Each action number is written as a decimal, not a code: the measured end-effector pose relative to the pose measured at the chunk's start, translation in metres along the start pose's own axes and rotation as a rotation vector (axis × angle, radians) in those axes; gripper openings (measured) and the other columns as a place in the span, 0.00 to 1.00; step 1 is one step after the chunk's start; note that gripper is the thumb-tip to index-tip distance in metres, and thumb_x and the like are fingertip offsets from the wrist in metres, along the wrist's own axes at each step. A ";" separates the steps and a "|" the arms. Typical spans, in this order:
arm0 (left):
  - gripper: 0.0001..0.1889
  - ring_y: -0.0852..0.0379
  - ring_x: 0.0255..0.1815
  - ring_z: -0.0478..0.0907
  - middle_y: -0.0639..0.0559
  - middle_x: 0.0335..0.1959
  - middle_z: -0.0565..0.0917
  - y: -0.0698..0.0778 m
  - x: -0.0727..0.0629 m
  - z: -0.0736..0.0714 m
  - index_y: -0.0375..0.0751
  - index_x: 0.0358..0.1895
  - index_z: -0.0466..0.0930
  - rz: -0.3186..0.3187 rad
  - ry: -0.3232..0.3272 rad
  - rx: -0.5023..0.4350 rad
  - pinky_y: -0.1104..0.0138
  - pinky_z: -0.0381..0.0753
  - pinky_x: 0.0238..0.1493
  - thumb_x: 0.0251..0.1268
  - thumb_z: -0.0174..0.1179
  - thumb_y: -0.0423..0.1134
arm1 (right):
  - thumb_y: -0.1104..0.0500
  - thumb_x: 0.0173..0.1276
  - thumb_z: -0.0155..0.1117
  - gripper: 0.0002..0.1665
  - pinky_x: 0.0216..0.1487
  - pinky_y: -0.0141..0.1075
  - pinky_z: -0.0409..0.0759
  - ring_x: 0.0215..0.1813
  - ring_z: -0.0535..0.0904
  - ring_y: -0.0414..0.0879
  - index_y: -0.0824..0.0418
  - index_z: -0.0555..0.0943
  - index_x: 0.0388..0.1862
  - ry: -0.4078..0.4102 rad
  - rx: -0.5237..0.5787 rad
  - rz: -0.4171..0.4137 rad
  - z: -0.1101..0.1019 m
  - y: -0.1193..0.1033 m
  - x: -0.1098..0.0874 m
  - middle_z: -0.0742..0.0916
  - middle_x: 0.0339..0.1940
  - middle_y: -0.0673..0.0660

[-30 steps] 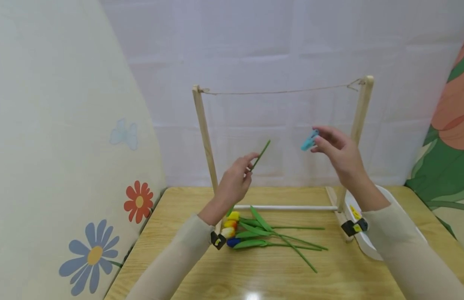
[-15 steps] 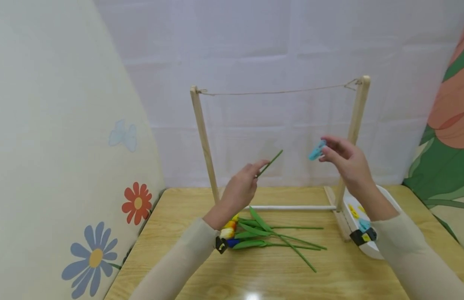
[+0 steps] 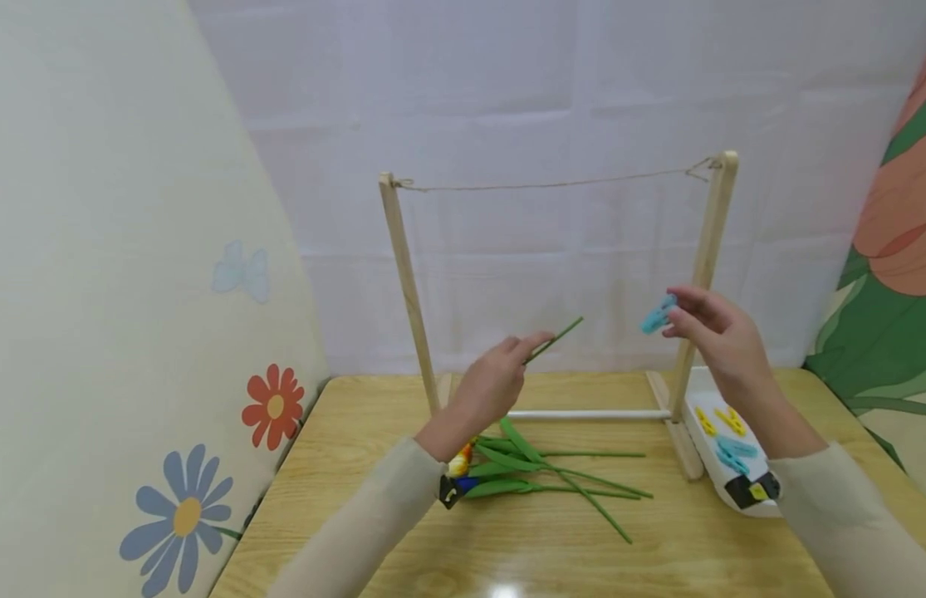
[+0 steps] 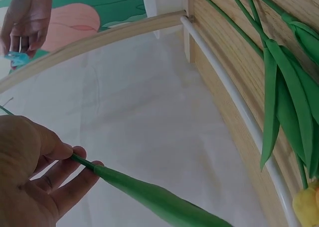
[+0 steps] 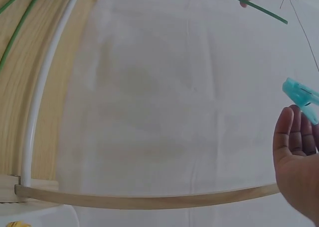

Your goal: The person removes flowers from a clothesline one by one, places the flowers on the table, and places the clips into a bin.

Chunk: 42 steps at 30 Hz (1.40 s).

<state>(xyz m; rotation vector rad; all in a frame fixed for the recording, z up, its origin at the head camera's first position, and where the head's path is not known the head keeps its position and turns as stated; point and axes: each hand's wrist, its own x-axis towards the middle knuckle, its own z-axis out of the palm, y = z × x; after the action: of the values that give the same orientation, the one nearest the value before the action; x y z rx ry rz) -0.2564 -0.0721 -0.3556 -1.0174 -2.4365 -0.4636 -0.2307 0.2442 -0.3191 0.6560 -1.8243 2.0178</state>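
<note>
My left hand (image 3: 496,378) pinches the green stem (image 3: 563,334) of an artificial flower, its bare end slanting up to the right. In the left wrist view a long green leaf (image 4: 154,194) extends from that stem; its bloom is out of sight. Between thumb and fingers my right hand (image 3: 727,340) holds a light blue clothespin (image 3: 658,316), in front of the right post. A twine line (image 3: 545,185) stretches above both hands between two wooden posts. On the table below, several artificial tulips (image 3: 500,487) lie together, their heads partly hidden behind my left wrist.
The wooden frame has a left post (image 3: 410,286), a right post (image 3: 707,249) and a white rod (image 3: 590,414) low between them. Beside its right foot stands a white tray (image 3: 720,394) with yellow clothespins (image 3: 705,422) and blue clothespins (image 3: 734,453). A white cloth hangs behind.
Both hands have moved right and down, the left with the flower stem, the right with the clothespin. The stem leans flatter, and more of the tray's clothespins show.
</note>
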 end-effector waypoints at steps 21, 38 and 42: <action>0.40 0.62 0.26 0.65 0.50 0.44 0.80 0.013 -0.008 0.033 0.56 0.78 0.60 0.079 -0.100 0.156 0.77 0.63 0.18 0.67 0.54 0.18 | 0.70 0.75 0.58 0.16 0.47 0.27 0.84 0.41 0.85 0.40 0.67 0.80 0.59 0.031 0.054 0.032 -0.029 0.009 -0.021 0.88 0.42 0.51; 0.43 0.61 0.38 0.73 0.56 0.45 0.78 0.025 -0.021 0.051 0.58 0.78 0.60 0.208 -0.142 0.332 0.78 0.55 0.15 0.64 0.59 0.19 | 0.70 0.75 0.57 0.17 0.47 0.26 0.84 0.43 0.84 0.39 0.57 0.83 0.57 0.088 0.054 0.090 -0.052 0.017 -0.039 0.87 0.43 0.49; 0.46 0.61 0.40 0.75 0.56 0.47 0.77 0.027 -0.023 0.054 0.58 0.79 0.57 0.212 -0.163 0.365 0.77 0.55 0.15 0.62 0.59 0.18 | 0.71 0.75 0.56 0.18 0.47 0.27 0.84 0.42 0.85 0.40 0.58 0.83 0.58 0.102 0.082 0.091 -0.058 0.019 -0.043 0.87 0.44 0.49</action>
<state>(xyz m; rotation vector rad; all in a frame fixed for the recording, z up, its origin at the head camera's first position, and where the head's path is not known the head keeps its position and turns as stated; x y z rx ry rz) -0.2377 -0.0419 -0.4100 -1.1665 -2.3935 0.1363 -0.2112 0.3017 -0.3628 0.4910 -1.7500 2.1525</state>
